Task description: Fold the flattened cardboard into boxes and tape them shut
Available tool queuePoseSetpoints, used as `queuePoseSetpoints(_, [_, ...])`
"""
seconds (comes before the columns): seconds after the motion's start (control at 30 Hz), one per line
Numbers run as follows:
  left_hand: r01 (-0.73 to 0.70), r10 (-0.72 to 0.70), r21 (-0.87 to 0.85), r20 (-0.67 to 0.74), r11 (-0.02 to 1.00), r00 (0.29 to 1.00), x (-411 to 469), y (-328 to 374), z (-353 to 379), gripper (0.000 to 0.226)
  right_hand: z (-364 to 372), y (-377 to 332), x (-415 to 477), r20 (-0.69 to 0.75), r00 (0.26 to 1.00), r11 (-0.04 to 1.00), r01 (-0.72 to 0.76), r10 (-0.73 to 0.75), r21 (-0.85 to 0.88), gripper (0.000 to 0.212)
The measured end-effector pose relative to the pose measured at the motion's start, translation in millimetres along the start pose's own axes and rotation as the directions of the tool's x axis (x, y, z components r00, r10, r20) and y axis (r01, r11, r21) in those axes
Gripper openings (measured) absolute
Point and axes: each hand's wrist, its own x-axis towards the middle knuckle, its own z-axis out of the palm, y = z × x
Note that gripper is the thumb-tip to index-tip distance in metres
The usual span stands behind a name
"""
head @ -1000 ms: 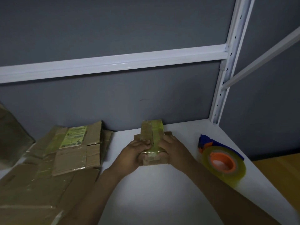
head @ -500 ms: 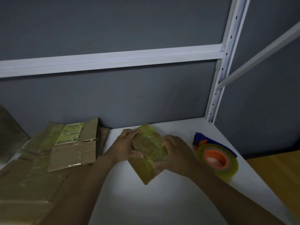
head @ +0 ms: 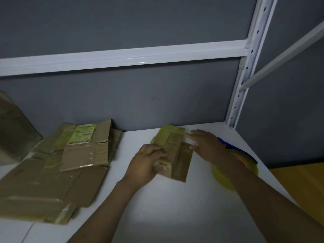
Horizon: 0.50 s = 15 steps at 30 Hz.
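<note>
While the left hand (head: 149,161) grips the near end of the small box (head: 172,146), fingers curled over its taped top, the right hand (head: 206,142) is spread flat just right of it, holding nothing. The box sits toward the far side of the table (head: 157,207), between the flattened cardboard (head: 52,181) on the left and the tape roll (head: 252,168) on the right. It looks light, stiff-edged and slick where taped, so grab the bare cardboard sides. Anything inside? Can't tell.

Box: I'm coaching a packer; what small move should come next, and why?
Probably the right hand should press the flap shut: it sticks out from the box, the open hand is right beside it, and the left hand grips the box.
</note>
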Motion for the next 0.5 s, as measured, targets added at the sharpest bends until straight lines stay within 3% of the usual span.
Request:
queuePoseSetpoints(0.1, [0.116,-0.119,0.127,0.021,0.985,0.993,10.9,27.8,12.4,0.049,-5.8,34.5,-41.3,-0.101,0.974,0.972,-0.187,0.202,0.14,0.057])
queuePoseSetpoints(0.2, [0.204,-0.204,0.207,-0.023,0.957,0.979,23.3,45.7,24.3,0.046,-12.2,71.0,-74.8,0.037,0.899,0.897,-0.438,0.436,0.065,0.067])
queuePoseSetpoints(0.3, [0.218,-0.201,0.294,-0.087,0.931,0.976,30.1,60.7,30.6,0.052,-14.2,85.6,-89.3,0.054,0.875,0.872,-0.484,0.481,0.066,0.04])
queuePoseSetpoints(0.4, [0.195,-0.167,0.149,-0.18,0.969,0.969,33.0,90.9,31.9,0.046,-10.7,85.3,-98.0,-0.041,0.887,0.87,-0.442,0.461,0.217,0.02])
queuePoseSetpoints(0.5, [0.227,-0.235,-0.144,-0.038,0.963,0.971,36.7,128.4,33.1,0.045,-15.5,70.7,-103.8,-0.171,0.873,0.832,-0.35,0.456,0.431,0.023])
